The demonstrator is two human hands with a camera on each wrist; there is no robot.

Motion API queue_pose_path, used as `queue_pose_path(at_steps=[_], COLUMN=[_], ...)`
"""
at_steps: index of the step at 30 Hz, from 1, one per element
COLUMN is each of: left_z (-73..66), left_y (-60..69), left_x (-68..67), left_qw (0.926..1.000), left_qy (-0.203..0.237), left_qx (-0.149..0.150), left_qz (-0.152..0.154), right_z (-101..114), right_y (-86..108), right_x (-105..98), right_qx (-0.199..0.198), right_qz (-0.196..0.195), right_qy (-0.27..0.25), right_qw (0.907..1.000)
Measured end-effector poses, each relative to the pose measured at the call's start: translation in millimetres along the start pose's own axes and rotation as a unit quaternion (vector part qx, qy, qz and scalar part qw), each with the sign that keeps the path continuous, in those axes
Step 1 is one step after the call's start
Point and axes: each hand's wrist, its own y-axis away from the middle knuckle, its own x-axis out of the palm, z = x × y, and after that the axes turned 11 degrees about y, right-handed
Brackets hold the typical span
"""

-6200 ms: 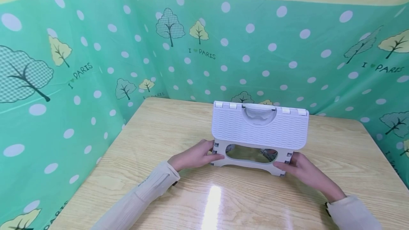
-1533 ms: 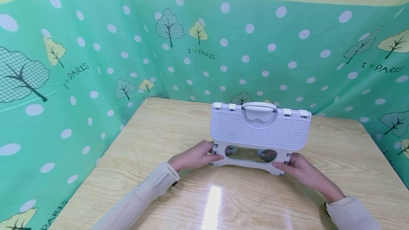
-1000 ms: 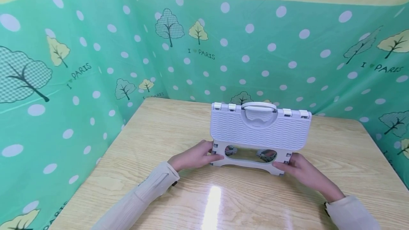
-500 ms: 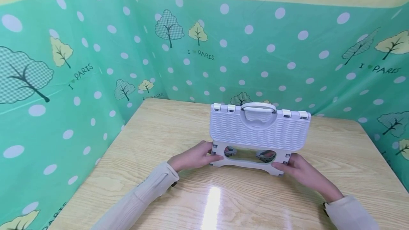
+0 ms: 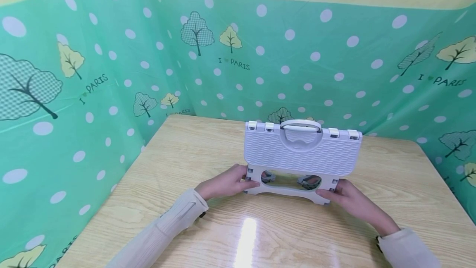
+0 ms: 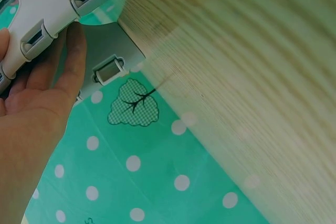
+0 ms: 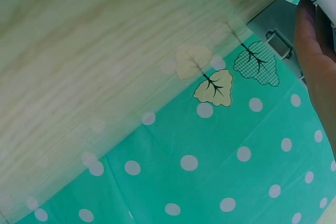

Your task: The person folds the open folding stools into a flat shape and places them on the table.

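A pale lavender-white folding step stool stands on the wooden table, its textured top panel tilted toward me. A loop handle rises at the middle of the top edge, between white hinge tabs. My left hand grips the left side of the near leg panel, thumb in front. On the opposite side, my right hand holds the same panel, its thumb also across the front. In the left wrist view, fingers reach behind the panel, with a grey far panel beyond them. The right fingers are partly cut off by the right wrist view's edge.
The wood-grain table surrounds the stool, with a bright light reflection in front. A green dotted curtain with printed trees hangs behind the table and along both sides.
Since the earliest frame, the stool's handle loop has come to stand higher, and dark gaps now show at the hinge tabs. Both hands keep their places; the last second shows almost no movement.
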Motion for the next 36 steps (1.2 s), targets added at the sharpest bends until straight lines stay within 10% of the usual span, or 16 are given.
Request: queue_pose_path(at_steps=[36], left_z=[0.7], left_y=[-0.2], left_x=[-0.7], left_qw=[0.9999], left_qy=[0.013], left_qx=[-0.008], left_qz=[0.002], right_z=[0.5], right_y=[0.3], right_x=[0.1], right_qx=[-0.015], right_qz=[-0.002], right_qy=[0.003], right_qw=[0.9999])
